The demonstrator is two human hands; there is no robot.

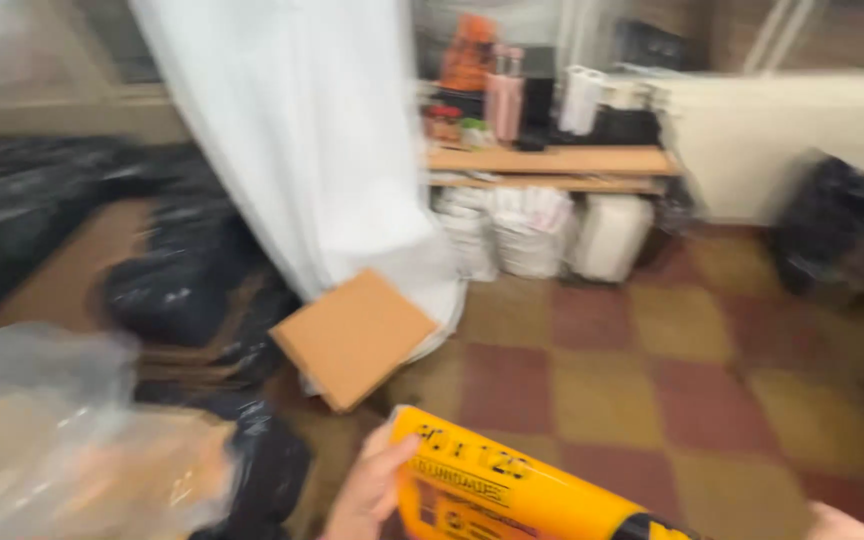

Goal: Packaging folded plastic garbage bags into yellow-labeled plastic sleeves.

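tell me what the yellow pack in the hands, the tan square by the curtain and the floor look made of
The yellow pack looks like glossy plastic film: it shines and bends where the left hand grips it. The tan square looks like matt cardboard or fibreboard, flat with stiff edges; blur leaves that open. The floor seems to be worn tile or vinyl in red and yellow checks.

A storeroom or back workroom: black bags (167,280) heaped on the checkered tile floor (652,390), a wooden shelf (552,160) crowded with bottles and rolls (all rather blurred).
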